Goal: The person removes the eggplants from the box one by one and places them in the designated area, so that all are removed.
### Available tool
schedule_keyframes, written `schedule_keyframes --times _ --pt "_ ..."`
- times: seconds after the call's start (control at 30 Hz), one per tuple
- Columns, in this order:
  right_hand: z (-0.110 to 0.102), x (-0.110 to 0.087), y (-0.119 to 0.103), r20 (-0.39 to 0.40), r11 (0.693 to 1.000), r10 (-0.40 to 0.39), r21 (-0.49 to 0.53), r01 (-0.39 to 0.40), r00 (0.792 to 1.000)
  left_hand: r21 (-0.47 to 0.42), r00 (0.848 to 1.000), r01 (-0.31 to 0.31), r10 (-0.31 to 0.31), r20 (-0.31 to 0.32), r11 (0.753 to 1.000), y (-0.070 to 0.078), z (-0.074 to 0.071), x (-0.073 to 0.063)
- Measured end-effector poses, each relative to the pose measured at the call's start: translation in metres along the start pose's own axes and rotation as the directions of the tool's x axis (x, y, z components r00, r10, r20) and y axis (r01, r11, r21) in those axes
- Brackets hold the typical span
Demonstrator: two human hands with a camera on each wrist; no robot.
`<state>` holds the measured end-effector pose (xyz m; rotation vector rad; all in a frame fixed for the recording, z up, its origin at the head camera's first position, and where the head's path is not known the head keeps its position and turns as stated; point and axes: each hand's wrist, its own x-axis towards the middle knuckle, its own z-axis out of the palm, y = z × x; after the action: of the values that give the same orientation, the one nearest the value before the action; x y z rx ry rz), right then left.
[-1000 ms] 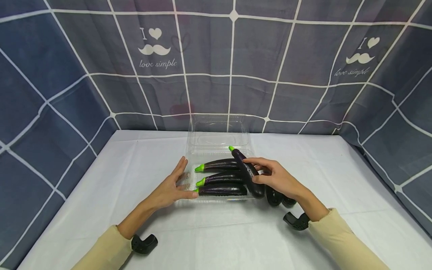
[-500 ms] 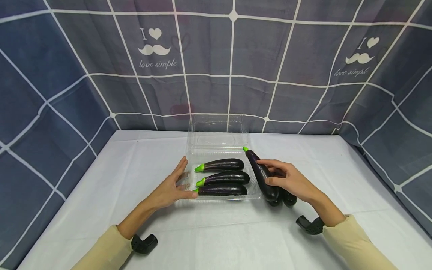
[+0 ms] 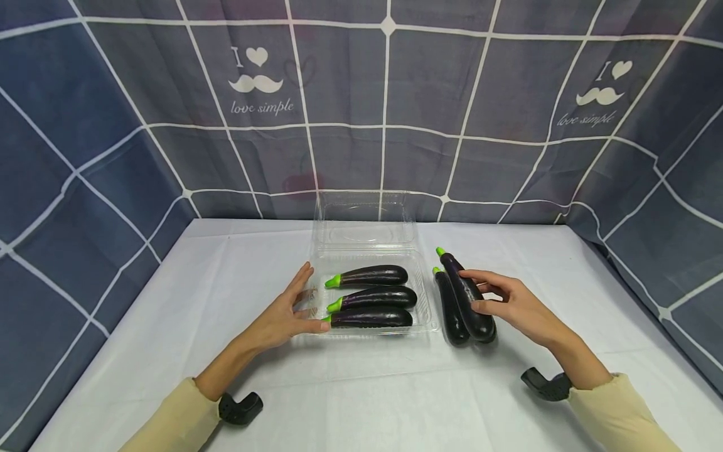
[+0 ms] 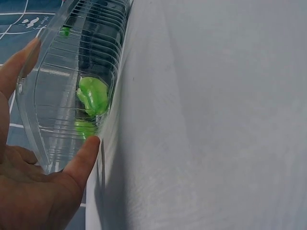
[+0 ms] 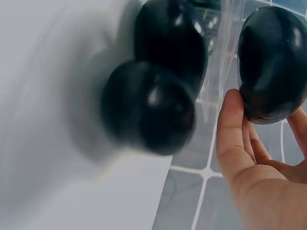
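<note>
My right hand (image 3: 519, 309) pinches a dark purple eggplant (image 3: 467, 298) with a green stem between thumb and fingers. It is raised over a pair of eggplants to the right of the clear plastic box; one eggplant (image 3: 450, 309) shows beside it, the other is mostly hidden beneath. In the right wrist view the held eggplant (image 5: 273, 62) is apart from the lower two. Three eggplants (image 3: 375, 297) lie side by side in the box (image 3: 427, 295), stems to the left. Spread fingers of my left hand (image 3: 282, 319) rest against the box's left wall, thumb at its front corner.
The box's hinged lid (image 3: 364, 220) stands raised at the back, close to the grey checked cloth wall (image 3: 423, 163). White cloth covers the table (image 3: 350, 389). Similar cloth rises on the left and right sides. A black wrist mount sits on each forearm.
My right hand has carried the eggplant from over the box's right side to the right, over the pair on the table. The left hand has stayed in place.
</note>
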<state>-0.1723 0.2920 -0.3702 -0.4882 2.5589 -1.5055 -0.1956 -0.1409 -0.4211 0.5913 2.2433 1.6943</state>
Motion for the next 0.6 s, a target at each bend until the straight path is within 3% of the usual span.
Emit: schedule_keyframes --times 0.6 --pt "-0.028 -0.024 0.030 -0.070 0.996 0.045 -0.071 -0.050 0.997 0.017 0.999 0.028 -0.027 -0.028 0.999 0.001 0.000 -0.002"
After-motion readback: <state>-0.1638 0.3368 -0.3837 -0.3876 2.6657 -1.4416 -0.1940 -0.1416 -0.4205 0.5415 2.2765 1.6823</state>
